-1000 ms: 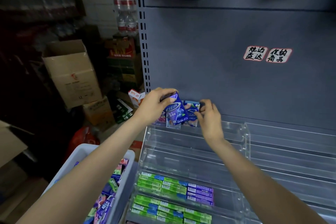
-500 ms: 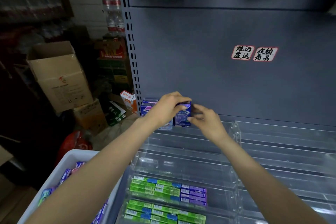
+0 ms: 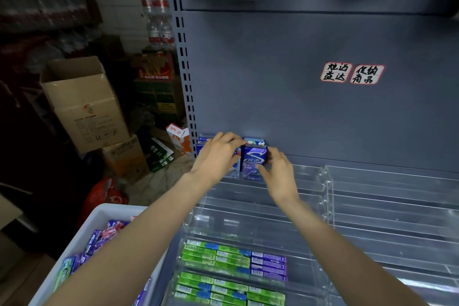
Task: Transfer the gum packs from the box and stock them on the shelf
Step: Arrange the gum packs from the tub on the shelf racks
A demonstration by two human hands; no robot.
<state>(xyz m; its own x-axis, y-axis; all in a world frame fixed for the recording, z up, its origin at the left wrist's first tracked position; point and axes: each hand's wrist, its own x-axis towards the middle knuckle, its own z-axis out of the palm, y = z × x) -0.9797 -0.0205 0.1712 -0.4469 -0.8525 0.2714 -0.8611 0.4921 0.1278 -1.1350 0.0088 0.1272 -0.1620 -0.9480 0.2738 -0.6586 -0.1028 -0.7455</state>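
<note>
Both hands at the back-left corner of the clear acrylic shelf [image 3: 372,206], seating a purple gum pack [image 3: 254,160] upright in the top tier against the grey back panel [image 3: 298,106]. Right hand [image 3: 279,176] fingers pinch the pack's right side; left hand [image 3: 218,156] fingers curl over the blue packs [image 3: 202,146] just beside it, steadying them. More gum packs sit in the white box [image 3: 92,226] at lower left. To do it well: push pack flush against its neighbours, face forward, keep the row upright, let go only once it stands.
</note>
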